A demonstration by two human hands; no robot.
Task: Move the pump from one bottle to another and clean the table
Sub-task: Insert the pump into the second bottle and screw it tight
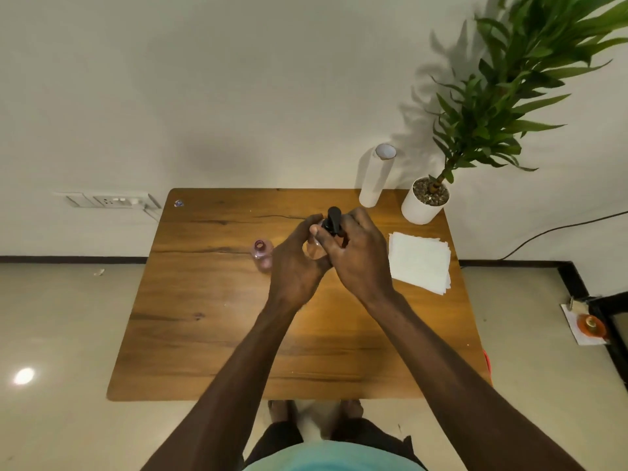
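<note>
While both hands (326, 253) clasp it, black pump (333, 219) tops clear bottle (314, 249)

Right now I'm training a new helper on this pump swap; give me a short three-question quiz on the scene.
1. True or false: the pink bottle has its mouth open, with no pump on it.
2. What black thing do the right hand fingers grip? A) pump B) cable C) plant pot
3. Fill in: the folded white napkins lie to the ___ of both hands.

Key: 1 true; 2 A, the pump, over the clear bottle that the left hand holds; 3 right.
</note>
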